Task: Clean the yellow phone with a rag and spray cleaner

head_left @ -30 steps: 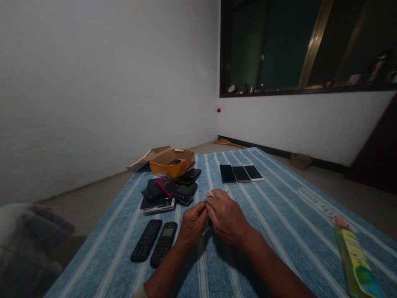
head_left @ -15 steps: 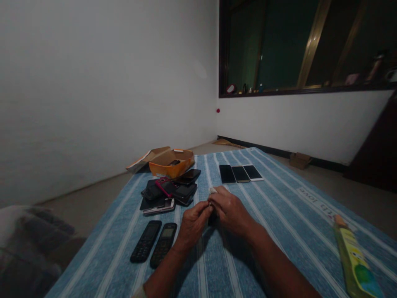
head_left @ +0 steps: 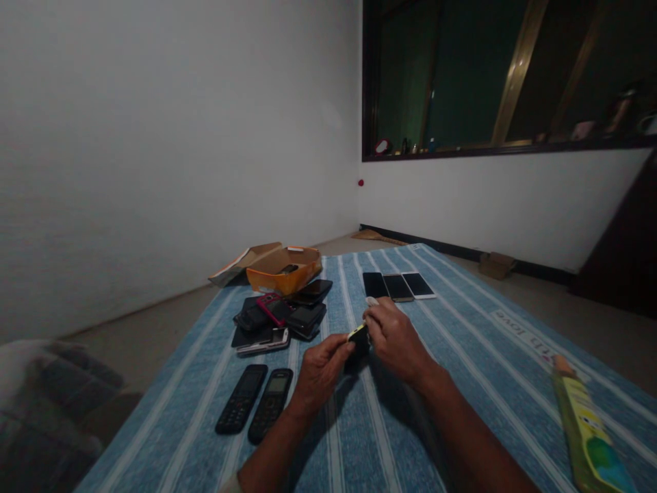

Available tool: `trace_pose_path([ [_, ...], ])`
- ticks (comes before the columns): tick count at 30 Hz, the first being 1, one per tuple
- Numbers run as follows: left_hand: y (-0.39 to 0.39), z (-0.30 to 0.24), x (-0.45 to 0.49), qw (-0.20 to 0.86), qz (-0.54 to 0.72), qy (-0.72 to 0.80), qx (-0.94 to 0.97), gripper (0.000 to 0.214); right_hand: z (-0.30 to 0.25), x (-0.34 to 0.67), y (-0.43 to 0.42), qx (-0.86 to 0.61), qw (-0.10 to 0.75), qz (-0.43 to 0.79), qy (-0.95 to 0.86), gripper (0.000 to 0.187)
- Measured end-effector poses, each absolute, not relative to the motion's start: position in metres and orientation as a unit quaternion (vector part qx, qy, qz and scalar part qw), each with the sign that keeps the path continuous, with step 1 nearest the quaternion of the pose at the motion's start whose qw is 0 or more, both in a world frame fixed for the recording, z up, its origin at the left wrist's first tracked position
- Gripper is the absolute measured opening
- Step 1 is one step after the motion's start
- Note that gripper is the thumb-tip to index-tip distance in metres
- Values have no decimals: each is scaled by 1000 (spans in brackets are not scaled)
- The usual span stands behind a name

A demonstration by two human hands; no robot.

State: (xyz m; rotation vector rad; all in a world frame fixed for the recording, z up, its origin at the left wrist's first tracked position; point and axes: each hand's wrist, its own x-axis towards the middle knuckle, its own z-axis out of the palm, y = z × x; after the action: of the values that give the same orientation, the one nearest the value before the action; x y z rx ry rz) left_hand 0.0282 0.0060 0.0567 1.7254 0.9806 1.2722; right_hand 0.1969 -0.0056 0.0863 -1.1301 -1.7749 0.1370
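Observation:
My left hand (head_left: 319, 373) is closed on a small dark phone (head_left: 359, 344) with a pale yellow-green edge, held tilted just above the striped cloth. Bunched in the closed fingers of my right hand (head_left: 396, 337) is a piece of white tissue or cloth (head_left: 372, 301), mostly hidden. That hand is at the phone's right end; whether it touches the phone I cannot tell. Two black keypad phones (head_left: 242, 399) lie side by side left of my left forearm. Beyond my right hand, three smartphones (head_left: 399, 287) form a row, screens up.
A loose pile of phones (head_left: 302, 316) spreads over the left side. Behind it stands an open orange box (head_left: 280, 282) with a dark item inside. A yellow-green bottle (head_left: 590, 431) lies at the right on the blue striped cloth (head_left: 482, 370). White walls rise beyond.
My right hand has moved slightly right and away from my left fingers, carrying the white piece. More of the phone and its yellow-green edge now shows.

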Motion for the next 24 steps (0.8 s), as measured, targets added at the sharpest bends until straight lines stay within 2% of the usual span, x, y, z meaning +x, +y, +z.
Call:
trace_pose_path([
  [2, 7, 55, 28, 378, 502, 385, 676, 19, 93, 197, -12, -451, 522, 72, -721, 18],
  [7, 9, 51, 27, 371, 501, 384, 681, 19, 107, 201, -25, -424, 536, 135, -718, 38],
  [14, 7, 53, 28, 372, 498, 377, 687, 19, 108, 197, -24, -402, 511, 135, -748, 24],
  [24, 8, 53, 26, 333, 478, 390, 713, 22, 90, 174, -21, -460, 365, 36, -808, 19],
])
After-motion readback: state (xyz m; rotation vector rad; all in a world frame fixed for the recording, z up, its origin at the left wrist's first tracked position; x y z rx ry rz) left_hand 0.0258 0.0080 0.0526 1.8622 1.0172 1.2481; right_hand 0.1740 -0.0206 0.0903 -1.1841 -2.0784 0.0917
